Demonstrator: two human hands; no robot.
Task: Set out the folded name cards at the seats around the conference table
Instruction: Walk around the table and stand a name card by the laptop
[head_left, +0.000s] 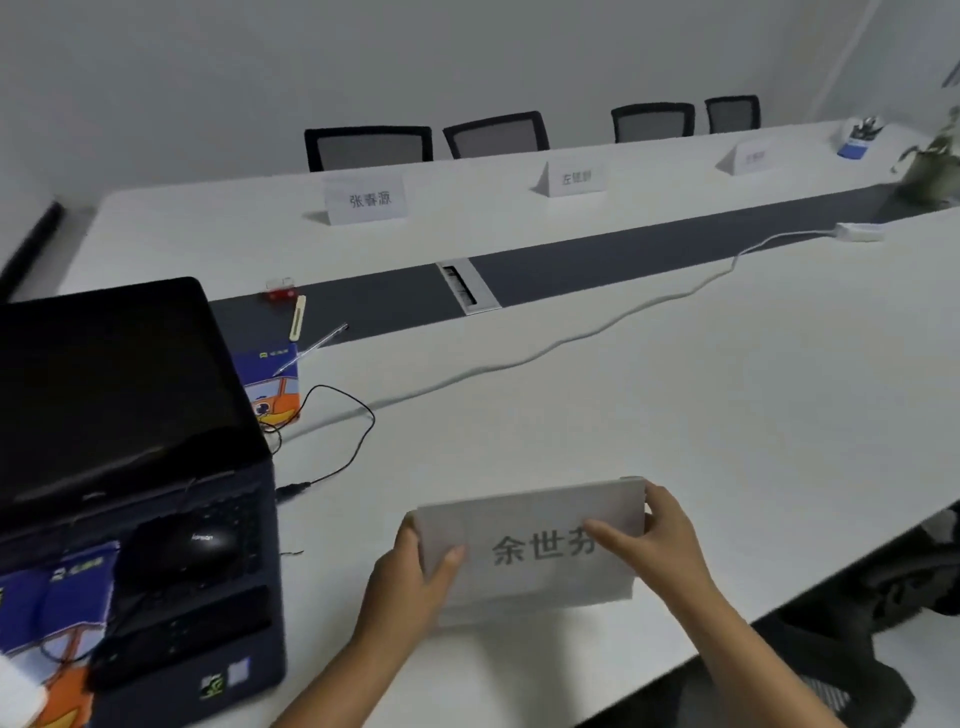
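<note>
held name card (540, 545): white, printed face up, near edge | 3 name cards (365, 199): upright, far side

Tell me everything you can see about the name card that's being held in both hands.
The name card is a pale grey-white folded sheet, stiff paper by the look of it, with three large grey printed characters on the face towards the camera. It sits tilted near the white table's near edge, beside the laptop. The left hand pinches its left end; the right hand grips its right end, thumb covering part of the last character.
</note>
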